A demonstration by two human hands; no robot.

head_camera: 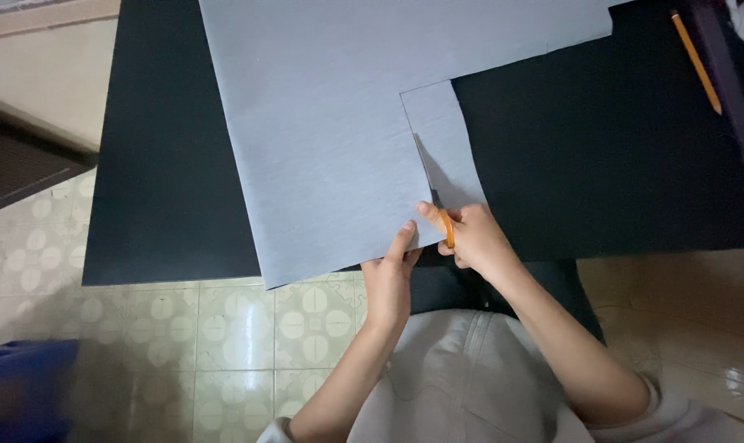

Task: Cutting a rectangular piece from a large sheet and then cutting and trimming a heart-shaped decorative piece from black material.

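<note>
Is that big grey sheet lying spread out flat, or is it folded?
Spread flat: the grey sheet lies open on the black table, with one cut strip lifting slightly.

The scissors (445, 226) are almost fully hidden inside the right hand (470, 239); only an orange handle shows. The grey sheet (323, 139) and the black table (167, 164) are cut off at the far edge. At the far right, a pencil (696, 61) loses its top end. Near left, a blue thing (23, 385) is too blurred to tell.
</note>
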